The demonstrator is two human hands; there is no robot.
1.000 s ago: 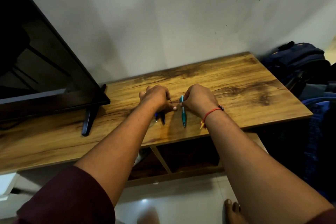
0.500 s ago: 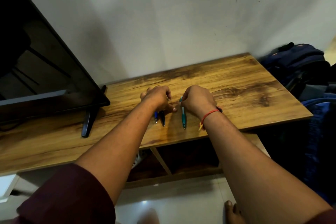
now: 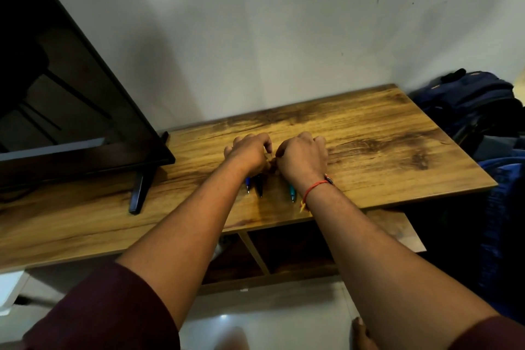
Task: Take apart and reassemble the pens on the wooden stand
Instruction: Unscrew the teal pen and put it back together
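**Head view:** I watch from the remote desk as a person's left hand [image 3: 250, 152] and right hand [image 3: 302, 155] come close together over the middle of the wooden stand [image 3: 383, 156]. The left hand's fingers are curled, thumb and forefinger pinching a thin pale part [image 3: 269, 154] that I cannot identify. The right hand is curled too, but its back hides the fingertips, and I cannot tell what, if anything, it grips.

At 6 o'clock of the left hand lie a blue pen [image 3: 248, 184] and a black pen [image 3: 259, 185], just beside each other, tips toward the camera. A teal pen [image 3: 291, 192] pokes out at 6 o'clock from under the right wrist, near a red thread [image 3: 314, 187] tied there.

Below the top, two open compartments [image 3: 295, 267], split by a slanted divider, sit in shadow; their contents are too dark to tell. On the stand at 9 o'clock a black television [image 3: 71, 111] rests on its foot [image 3: 140, 190]. At 3 o'clock, off the stand, a dark blue backpack [image 3: 468, 102] sits by the grey wall [image 3: 284, 23]. Pale floor tiles [image 3: 270, 318] show at 6 o'clock.
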